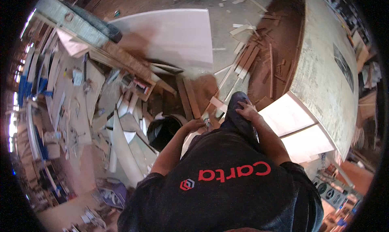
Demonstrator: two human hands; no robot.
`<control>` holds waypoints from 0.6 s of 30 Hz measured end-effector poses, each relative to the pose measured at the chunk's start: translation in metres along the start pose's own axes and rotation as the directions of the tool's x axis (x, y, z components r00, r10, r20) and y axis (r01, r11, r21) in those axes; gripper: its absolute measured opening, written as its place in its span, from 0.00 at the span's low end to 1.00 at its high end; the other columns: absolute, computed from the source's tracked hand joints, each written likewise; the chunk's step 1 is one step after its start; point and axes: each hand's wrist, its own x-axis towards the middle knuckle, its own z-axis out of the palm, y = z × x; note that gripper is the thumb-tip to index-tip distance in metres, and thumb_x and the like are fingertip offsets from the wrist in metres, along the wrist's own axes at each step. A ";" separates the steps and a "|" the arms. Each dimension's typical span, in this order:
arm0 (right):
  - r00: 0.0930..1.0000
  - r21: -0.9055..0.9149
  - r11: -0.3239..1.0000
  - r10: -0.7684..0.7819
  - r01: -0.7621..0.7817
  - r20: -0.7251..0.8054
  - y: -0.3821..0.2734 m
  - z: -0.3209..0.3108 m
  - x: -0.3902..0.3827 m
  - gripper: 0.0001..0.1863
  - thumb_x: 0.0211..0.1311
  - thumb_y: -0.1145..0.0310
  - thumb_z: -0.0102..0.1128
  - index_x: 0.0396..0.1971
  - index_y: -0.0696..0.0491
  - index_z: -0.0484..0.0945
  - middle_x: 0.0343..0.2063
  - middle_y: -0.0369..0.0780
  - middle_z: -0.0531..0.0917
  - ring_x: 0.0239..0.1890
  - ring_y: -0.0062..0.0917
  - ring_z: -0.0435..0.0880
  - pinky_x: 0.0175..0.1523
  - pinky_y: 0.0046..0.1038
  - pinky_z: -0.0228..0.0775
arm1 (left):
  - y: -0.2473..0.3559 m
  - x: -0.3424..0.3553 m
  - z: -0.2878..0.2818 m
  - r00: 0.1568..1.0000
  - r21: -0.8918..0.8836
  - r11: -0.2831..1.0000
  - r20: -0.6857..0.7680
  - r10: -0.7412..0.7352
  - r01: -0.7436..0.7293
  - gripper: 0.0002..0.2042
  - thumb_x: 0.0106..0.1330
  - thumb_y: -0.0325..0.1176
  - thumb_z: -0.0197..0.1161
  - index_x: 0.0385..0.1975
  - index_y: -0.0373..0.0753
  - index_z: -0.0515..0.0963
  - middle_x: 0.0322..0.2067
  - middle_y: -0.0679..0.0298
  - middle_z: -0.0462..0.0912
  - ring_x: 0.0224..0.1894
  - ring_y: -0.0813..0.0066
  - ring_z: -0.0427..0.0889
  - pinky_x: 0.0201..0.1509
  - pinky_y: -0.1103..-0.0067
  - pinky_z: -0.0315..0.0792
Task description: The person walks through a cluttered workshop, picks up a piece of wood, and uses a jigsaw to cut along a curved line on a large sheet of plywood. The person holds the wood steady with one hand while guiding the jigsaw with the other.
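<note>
My left hand [196, 124] is low at the middle, left of my dark-clad leg [230, 118], its fingers curled by a small shiny thing that I cannot make out. My right hand [248, 112] lies at the top of that leg, just below the dark shoe [239, 97], fingers a little apart and bent. Left of my left hand stands a black open bin [160, 133]. Wooden strips [188, 96] and scattered offcuts [249, 60] lie around and ahead of my foot.
A pale sheet [170, 33] lies ahead, beside a long beam [91, 31]. A large panel structure [316, 90] with white lower boards [302, 141] rises at my right. Cluttered boards [83, 110] fill the left. A speaker-like box [328, 191] sits at lower right.
</note>
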 end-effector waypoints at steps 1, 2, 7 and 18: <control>1.000 -0.005 1.000 0.019 -0.019 0.000 0.002 -0.008 0.001 0.38 0.60 0.39 0.60 0.68 0.40 0.69 0.73 0.53 0.56 0.75 0.47 0.54 0.76 0.47 0.50 | 0.025 0.001 -0.001 1.000 0.047 0.999 0.009 -0.005 0.005 0.23 0.69 0.55 0.62 0.51 0.42 0.83 0.50 0.56 0.85 0.52 0.59 0.82 0.55 0.68 0.73; 1.000 0.003 1.000 -0.005 0.004 0.025 -0.011 -0.009 0.003 0.38 0.60 0.38 0.60 0.69 0.38 0.69 0.74 0.53 0.55 0.76 0.48 0.53 0.76 0.48 0.49 | 0.029 -0.006 -0.005 0.994 0.020 0.994 0.006 -0.107 0.107 0.23 0.69 0.54 0.61 0.52 0.42 0.83 0.49 0.56 0.85 0.51 0.60 0.82 0.55 0.68 0.73; 0.988 -0.077 0.995 -0.052 0.064 0.147 -0.021 -0.011 0.048 0.38 0.60 0.37 0.58 0.70 0.34 0.67 0.75 0.55 0.50 0.76 0.54 0.49 0.75 0.57 0.43 | 0.047 -0.012 -0.003 0.897 0.135 0.887 -0.051 -0.439 0.441 0.19 0.69 0.47 0.61 0.55 0.45 0.80 0.53 0.59 0.83 0.52 0.61 0.82 0.59 0.67 0.74; 0.856 -0.170 0.976 -0.031 0.138 0.517 0.088 0.002 0.193 0.28 0.60 0.44 0.58 0.52 0.49 0.83 0.53 0.46 0.83 0.56 0.44 0.80 0.63 0.46 0.68 | 0.074 0.068 -0.008 0.822 0.209 0.821 0.109 -0.559 0.531 0.23 0.67 0.53 0.61 0.52 0.43 0.82 0.50 0.57 0.85 0.50 0.59 0.84 0.57 0.65 0.74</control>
